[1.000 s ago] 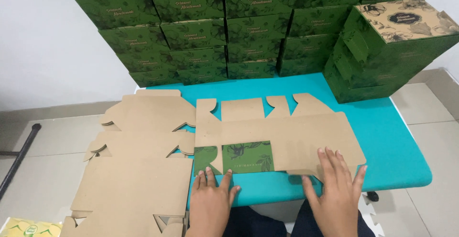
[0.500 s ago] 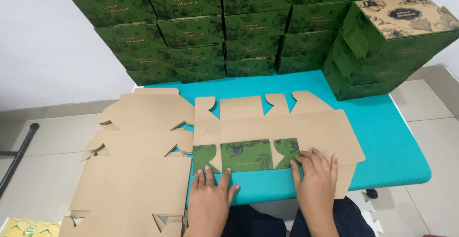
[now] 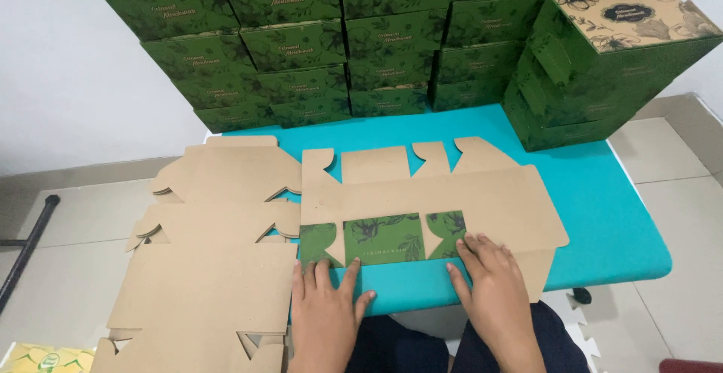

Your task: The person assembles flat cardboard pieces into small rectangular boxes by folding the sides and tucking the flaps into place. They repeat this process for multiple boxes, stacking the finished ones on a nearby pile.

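Note:
A flat brown cardboard box blank (image 3: 452, 192) lies on the teal table (image 3: 602, 215), its near flaps folded up so their green printed side (image 3: 388, 239) shows. My left hand (image 3: 325, 313) lies flat at the blank's near left corner, fingers spread on the table edge. My right hand (image 3: 489, 286) presses flat on the folded flaps at the near right. Neither hand holds anything.
A stack of several unfolded brown blanks (image 3: 211, 267) overhangs the table's left side. Assembled green boxes (image 3: 316, 42) are stacked along the back wall, with a taller pile (image 3: 602, 64) at back right. Tiled floor surrounds the table; a yellow-green package (image 3: 45, 358) lies at bottom left.
My right hand slid left along the blank's near edge, folding more flaps over so a longer green strip shows. My left hand stayed almost in place.

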